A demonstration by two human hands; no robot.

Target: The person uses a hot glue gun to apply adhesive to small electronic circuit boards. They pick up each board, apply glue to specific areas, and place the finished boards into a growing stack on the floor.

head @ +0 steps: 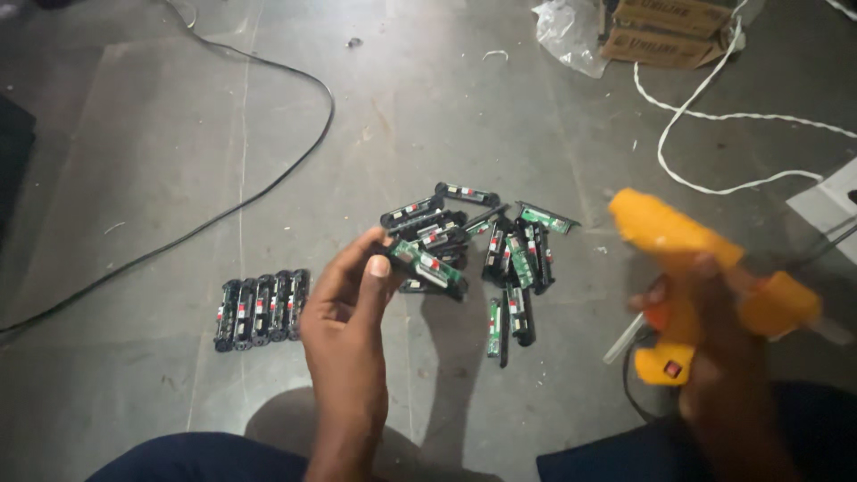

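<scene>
From the head camera, the left hand [344, 308] is raised above the grey floor [161, 161], its fingers and thumb closed around one black battery holder with a green circuit board [427, 266], held tilted. Just beyond it a loose pile of similar holders [500, 245] lies on the floor, and a neat row of five holders [262, 309] lies side by side to the left. The right hand [714, 348] grips an orange glue gun [696, 268], its nozzle end pointing left towards the pile. A black cable [268, 178], a white cord [696, 98] and cardboard boxes [669, 31] lie farther off.
</scene>
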